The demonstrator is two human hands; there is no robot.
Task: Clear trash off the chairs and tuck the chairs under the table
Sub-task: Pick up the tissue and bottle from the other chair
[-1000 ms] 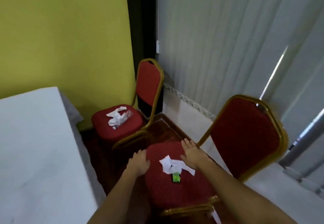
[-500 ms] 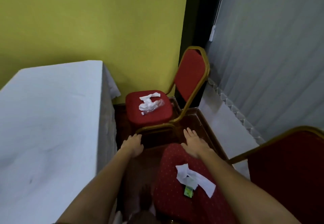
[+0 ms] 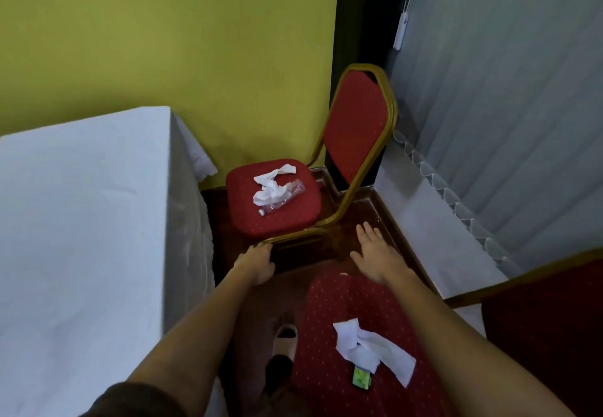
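Now far chair [image 3: 272, 202] sits in the corner by the yellow wall [image 3: 163, 34], seat facing the table, w/ crumpled white tissue [image 3: 269, 186] and a clear plastic wrapper [image 3: 284, 199] lying on the seat, touching each other. Near chair [image 3: 359, 335] is at bottom centre, carrying a white paper strip [image 3: 368, 346] w/ a small green packet [image 3: 361, 378] at its lower edge.

Vs 0.5 s ago: view has shifted so the far chair shows nearer and more central; left hand [image 3: 256, 263] has reached that chair's gold frame at the front corner, fingers curled down at the rail, tips hidden so grip can't be confirmed. Right hand [image 3: 375, 253] is off the near seat's front edge now, hovering over the dark floor [image 3: 365, 211], fingers straight and slightly spread, holding nothing.

Around: table [image 3: 81, 220] w/ white cloth fills the left, cloth edge hanging just beside the far seat. Grey vertical blinds [image 3: 505, 90] on the right. A foot in a light slipper [image 3: 285, 338] stands betw. table and near chair.

Room: narrow floor strip betw. table cloth and both seats; far chair's back is close to the corner.
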